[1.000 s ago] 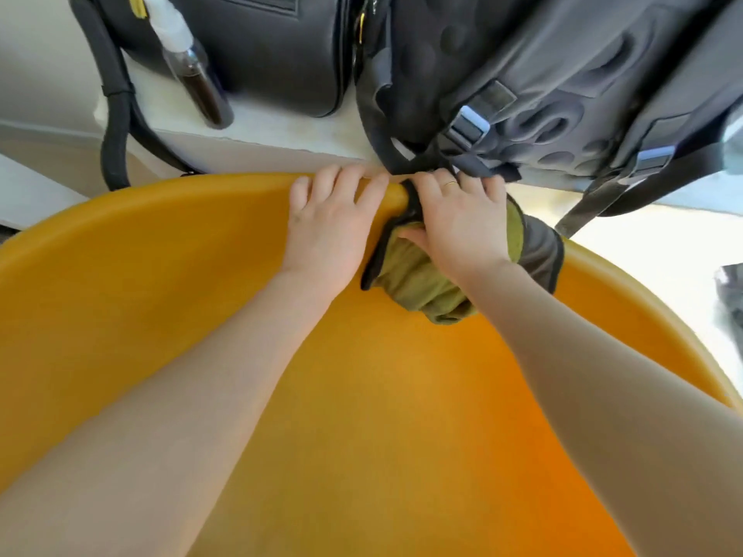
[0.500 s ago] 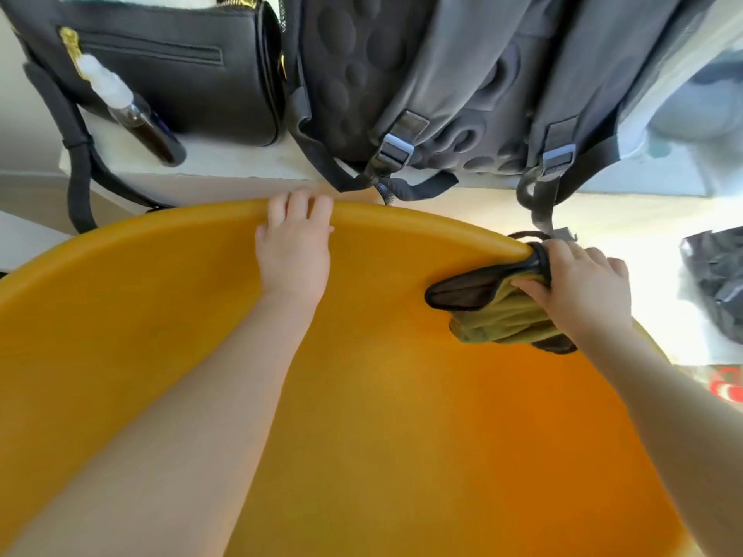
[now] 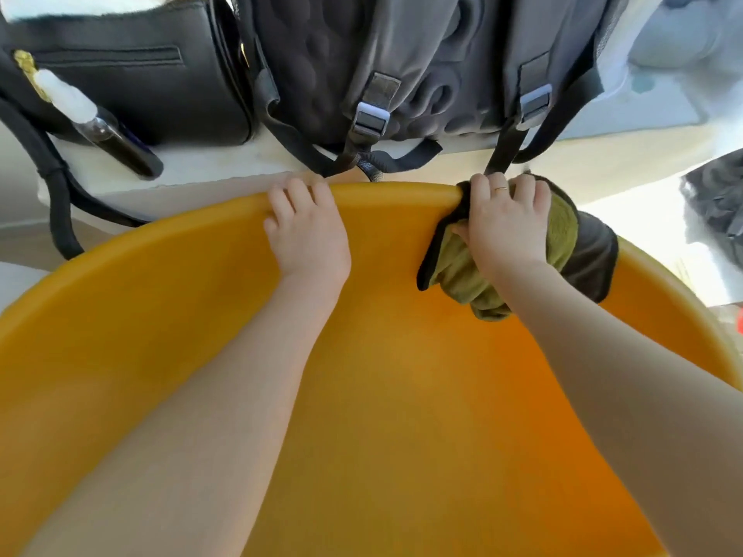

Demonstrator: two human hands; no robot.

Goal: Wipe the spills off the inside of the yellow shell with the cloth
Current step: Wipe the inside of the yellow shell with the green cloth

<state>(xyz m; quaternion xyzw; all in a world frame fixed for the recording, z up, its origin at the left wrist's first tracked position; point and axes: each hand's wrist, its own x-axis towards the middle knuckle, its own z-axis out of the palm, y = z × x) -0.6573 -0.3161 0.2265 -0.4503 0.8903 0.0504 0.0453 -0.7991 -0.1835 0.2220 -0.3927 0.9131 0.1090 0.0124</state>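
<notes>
Wiping the far rim of the yellow shell (image 3: pixel 362 396)

I see the olive cloth (image 3: pixel 563 243) draped over the rim, my right hand (image 3: pixel 502 223) bunching and gripping it there; my left hand (image 3: pixel 309 239) hooks the edge to steady the shell below the bench (image 3: pixel 225 164). Next, I'd judge, drag the cloth down the inner wall.

A grey backpack (image 3: pixel 422 62) stands on a pale ledge (image 3: pixel 225 166), its padded back panel facing the camera and two strap buckles (image 3: pixel 372 118) hanging low. Just left of the backpack sits a black zipped handbag (image 3: pixel 132 78). In front of the handbag a small spray bottle (image 3: pixel 100 130) of dark liquid lies tilted. Well right of the backpack, a dark crumpled bag (image 3: pixel 715 203) shows.
</notes>
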